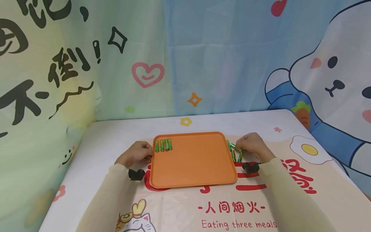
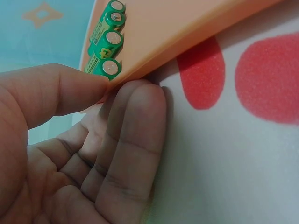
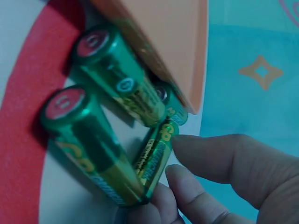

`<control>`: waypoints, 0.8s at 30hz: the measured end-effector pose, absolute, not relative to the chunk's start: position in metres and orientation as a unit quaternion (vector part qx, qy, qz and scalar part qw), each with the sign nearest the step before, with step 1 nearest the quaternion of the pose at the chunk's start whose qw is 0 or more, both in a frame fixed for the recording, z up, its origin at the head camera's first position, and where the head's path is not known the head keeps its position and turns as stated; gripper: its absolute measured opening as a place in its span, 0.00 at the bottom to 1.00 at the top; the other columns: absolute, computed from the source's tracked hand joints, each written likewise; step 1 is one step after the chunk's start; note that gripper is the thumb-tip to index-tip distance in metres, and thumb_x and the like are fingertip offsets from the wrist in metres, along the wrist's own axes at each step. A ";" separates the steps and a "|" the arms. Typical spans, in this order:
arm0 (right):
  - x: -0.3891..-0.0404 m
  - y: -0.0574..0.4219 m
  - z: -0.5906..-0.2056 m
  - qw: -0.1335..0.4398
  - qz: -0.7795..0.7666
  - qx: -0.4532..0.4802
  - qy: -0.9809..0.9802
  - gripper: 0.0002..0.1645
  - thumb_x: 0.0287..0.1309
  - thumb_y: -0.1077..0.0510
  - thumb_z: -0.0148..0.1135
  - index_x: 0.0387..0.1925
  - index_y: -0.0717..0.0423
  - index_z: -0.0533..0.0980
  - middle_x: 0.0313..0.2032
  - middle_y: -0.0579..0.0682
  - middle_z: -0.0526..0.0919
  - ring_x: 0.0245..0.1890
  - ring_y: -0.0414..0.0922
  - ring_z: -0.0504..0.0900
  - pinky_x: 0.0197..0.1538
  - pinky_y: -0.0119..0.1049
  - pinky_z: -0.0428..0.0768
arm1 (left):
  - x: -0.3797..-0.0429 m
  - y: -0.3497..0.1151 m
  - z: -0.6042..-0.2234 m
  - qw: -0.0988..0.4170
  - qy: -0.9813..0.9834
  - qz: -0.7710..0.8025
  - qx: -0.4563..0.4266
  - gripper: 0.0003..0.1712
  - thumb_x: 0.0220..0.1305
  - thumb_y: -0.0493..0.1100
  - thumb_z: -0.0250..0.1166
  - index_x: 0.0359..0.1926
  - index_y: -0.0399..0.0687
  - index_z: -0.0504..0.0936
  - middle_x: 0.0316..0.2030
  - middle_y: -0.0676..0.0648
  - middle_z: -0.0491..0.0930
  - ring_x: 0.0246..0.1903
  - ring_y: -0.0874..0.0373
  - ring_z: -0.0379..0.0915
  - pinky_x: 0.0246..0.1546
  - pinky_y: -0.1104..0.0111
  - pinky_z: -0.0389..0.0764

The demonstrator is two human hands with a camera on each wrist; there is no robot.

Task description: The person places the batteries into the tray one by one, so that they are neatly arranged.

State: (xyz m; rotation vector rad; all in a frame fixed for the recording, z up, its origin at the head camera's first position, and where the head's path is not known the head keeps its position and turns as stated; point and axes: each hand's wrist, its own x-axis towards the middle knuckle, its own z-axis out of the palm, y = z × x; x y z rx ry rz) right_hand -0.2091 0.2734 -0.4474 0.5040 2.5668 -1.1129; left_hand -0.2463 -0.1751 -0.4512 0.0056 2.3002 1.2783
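Note:
An orange tray (image 1: 194,167) lies on the table, with several green batteries (image 1: 162,145) standing side by side in a row at its far left corner. My left hand (image 1: 137,153) pinches the tray's left rim, thumb on top and fingers against the side, as the left wrist view shows. Past the tray's right edge lie several more green and gold batteries (image 3: 88,144). Among these, my right hand (image 1: 251,145) pinches one battery (image 3: 156,156) between thumb and fingers. That battery lies slantwise, its end close to its neighbours.
A printed cloth (image 1: 232,206) with red characters and cartoon figures covers the table. Behind it hangs a blue and green curtain (image 1: 220,64) with a large white cartoon animal at the right. Dark bands (image 1: 136,174) sit at both wrists.

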 end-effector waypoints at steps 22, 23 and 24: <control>-0.211 0.266 -0.447 0.141 -0.370 0.175 0.901 0.13 0.56 0.54 0.65 0.34 0.61 0.85 0.30 0.52 0.76 0.37 0.50 0.73 0.36 0.38 0.70 | -0.247 -0.175 -0.452 0.252 0.849 0.465 -0.003 0.06 0.69 0.36 0.60 0.42 0.36 0.78 0.38 0.42 0.82 0.32 0.56 0.79 0.36 0.69 0.86; -0.211 0.264 -0.446 0.139 -0.378 0.175 0.898 0.13 0.56 0.54 0.65 0.34 0.61 0.85 0.30 0.51 0.76 0.36 0.50 0.73 0.36 0.38 0.70 | -0.247 -0.175 -0.452 0.252 0.849 0.464 -0.003 0.06 0.69 0.36 0.59 0.42 0.36 0.78 0.38 0.42 0.82 0.32 0.56 0.79 0.36 0.69 0.86; -0.212 0.263 -0.445 0.137 -0.385 0.175 0.896 0.13 0.55 0.54 0.65 0.34 0.60 0.85 0.29 0.51 0.76 0.36 0.49 0.74 0.36 0.37 0.71 | -0.247 -0.176 -0.452 0.251 0.850 0.463 -0.003 0.06 0.69 0.36 0.59 0.42 0.36 0.78 0.38 0.42 0.82 0.32 0.56 0.79 0.36 0.69 0.86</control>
